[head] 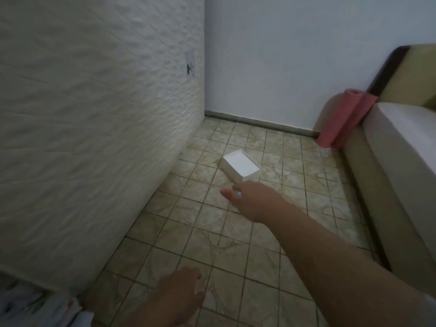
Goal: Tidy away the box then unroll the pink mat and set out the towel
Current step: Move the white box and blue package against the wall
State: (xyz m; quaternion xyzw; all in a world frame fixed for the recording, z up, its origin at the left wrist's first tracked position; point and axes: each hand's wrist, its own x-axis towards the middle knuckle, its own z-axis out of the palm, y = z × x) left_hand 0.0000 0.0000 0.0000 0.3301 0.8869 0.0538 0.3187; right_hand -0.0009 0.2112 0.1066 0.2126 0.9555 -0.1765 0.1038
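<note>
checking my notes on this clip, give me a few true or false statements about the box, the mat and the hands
1. The white box lies on the tiled floor. True.
2. The right hand already grips the box. False: it reaches toward the box, open, and has not closed on it.
3. The pink mat is spread flat on the floor. False: it is rolled up and leans in the corner by the bed.
4. The left hand holds nothing. True.
5. A mattress stands on edge at the left. True.
6. A towel lies beside the box. False: no towel shows near it.
</note>
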